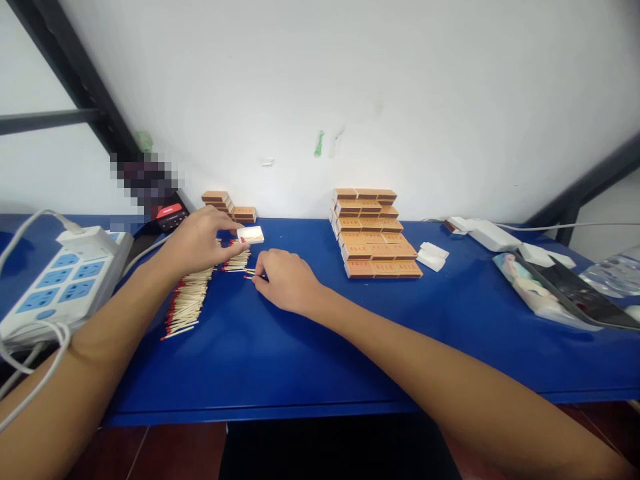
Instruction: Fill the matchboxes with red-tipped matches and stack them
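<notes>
My left hand [203, 237] has its thumb and fingers around the left end of a small white matchbox tray [254, 235]. Red match heads show inside the tray. Just below and to the right, my right hand [287, 280] pinches a few matches [249, 271] between thumb and forefinger, their red heads pointing left. A small bunch of matches [237, 261] lies on the blue table between my two hands. A long row of red-tipped matches [187, 303] stretches toward me below my left hand, partly covered by it.
Stepped stacks of orange matchboxes [377, 248] stand right of centre, with folded white paper [433, 256] beside them. A smaller matchbox stack [217, 199] sits by the wall. A power strip [63, 283] with cables lies left; a dark phone-like object [580, 293] lies right.
</notes>
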A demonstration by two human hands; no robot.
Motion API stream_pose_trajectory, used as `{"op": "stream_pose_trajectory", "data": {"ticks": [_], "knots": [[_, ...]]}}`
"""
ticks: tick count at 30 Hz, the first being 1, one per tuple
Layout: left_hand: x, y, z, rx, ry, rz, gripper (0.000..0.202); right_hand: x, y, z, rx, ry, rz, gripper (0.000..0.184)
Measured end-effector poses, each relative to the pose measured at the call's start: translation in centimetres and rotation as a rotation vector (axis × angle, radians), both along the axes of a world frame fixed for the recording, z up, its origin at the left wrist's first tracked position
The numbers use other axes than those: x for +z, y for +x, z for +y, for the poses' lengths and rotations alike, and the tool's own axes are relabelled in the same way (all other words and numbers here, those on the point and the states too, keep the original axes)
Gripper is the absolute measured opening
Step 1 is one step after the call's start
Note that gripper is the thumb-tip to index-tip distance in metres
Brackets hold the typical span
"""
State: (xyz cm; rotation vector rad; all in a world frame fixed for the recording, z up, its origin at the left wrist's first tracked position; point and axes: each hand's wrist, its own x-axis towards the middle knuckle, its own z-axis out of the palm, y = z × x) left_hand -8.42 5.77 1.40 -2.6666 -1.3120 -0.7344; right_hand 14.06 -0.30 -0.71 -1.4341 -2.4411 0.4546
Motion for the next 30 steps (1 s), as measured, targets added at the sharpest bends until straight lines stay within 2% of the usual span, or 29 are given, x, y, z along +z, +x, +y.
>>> {"op": "stream_pose_trajectory", "data": {"ticks": [5,13,22,30], "knots": [[0.0,0.0,0.1,-0.009,0.009,-0.004,0.047,0.0,0.1,0.2,-0.017,-0.011,-0.039,0.019],[0.1,-0.1,0.0,0.003,-0.021,0.037,0.049,1.3,1.2,1.1,0.041,-0.022,-0.093,0.022],[0.3,0.1,-0.2,0.032,-0.048,0.078,0.055,-0.3,1.7,2.5,0.110,-0.020,-0.037,0.017],[0.3,0.1,-0.2,0.020,-0.050,0.108,0.054,0.7,1.9,2.1,0.170,0.013,-0.145,0.020]]}}
